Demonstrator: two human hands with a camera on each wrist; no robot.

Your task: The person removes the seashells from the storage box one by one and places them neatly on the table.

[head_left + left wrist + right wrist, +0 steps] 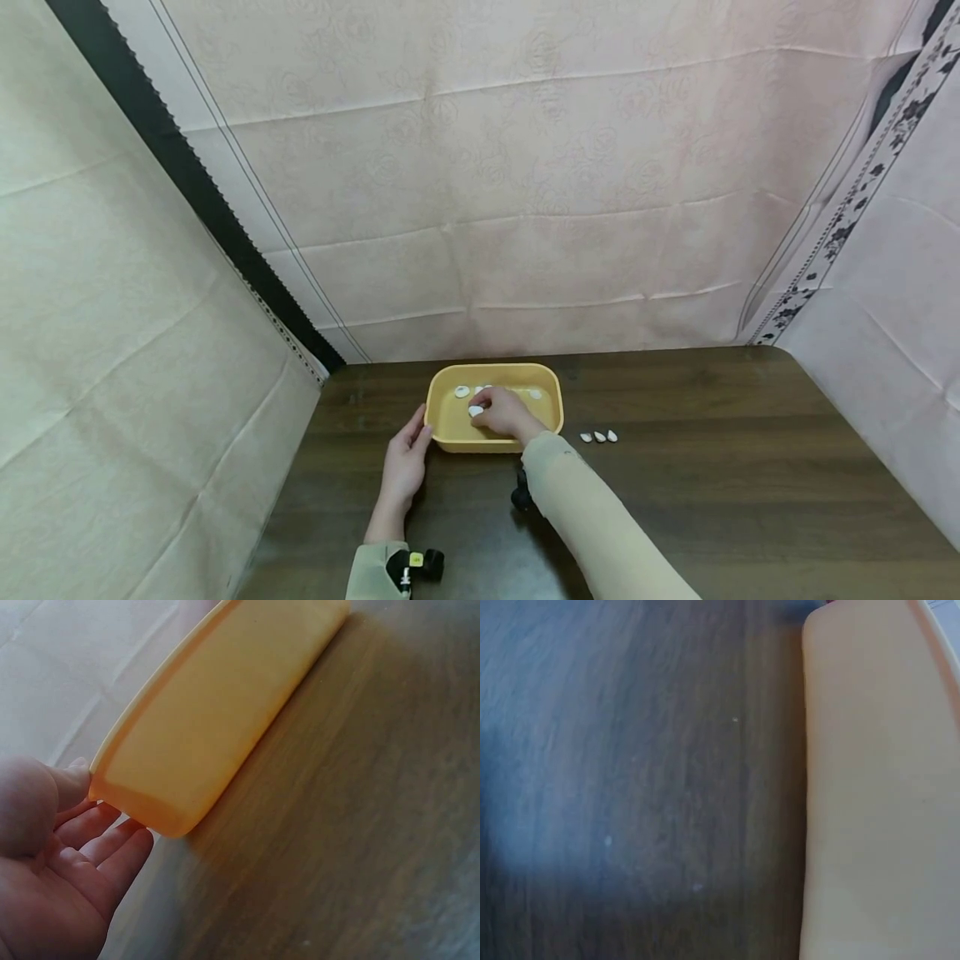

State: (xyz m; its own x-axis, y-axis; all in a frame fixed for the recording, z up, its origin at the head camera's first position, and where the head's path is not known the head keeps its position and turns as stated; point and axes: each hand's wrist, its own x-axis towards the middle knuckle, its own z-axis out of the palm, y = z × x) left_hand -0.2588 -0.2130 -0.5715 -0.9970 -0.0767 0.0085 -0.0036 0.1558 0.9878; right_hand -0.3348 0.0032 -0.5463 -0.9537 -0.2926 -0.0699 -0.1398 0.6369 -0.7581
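Note:
A yellow plastic tray [450,427] with rounded corners lies on the table. My left hand [405,462] holds its left side; the left wrist view shows the thumb at the rim and the other fingers below it, against the tray wall [210,712]. Reaching over the near edge, my right hand [506,412] pinches a small white shell-like piece [476,411] inside the tray. Several similar pieces lie on the tray floor, among them one at the back left [462,392] and one at the right [535,394]. The right wrist view has only the tray's outer side [877,780], without the hand.
Three white teardrop-shaped pieces [599,437] lie in a row on the brown wooden table [712,467], right of the tray. Pale cloth [525,192] hangs behind the table and along both sides. Wrist cameras are strapped to both sleeves.

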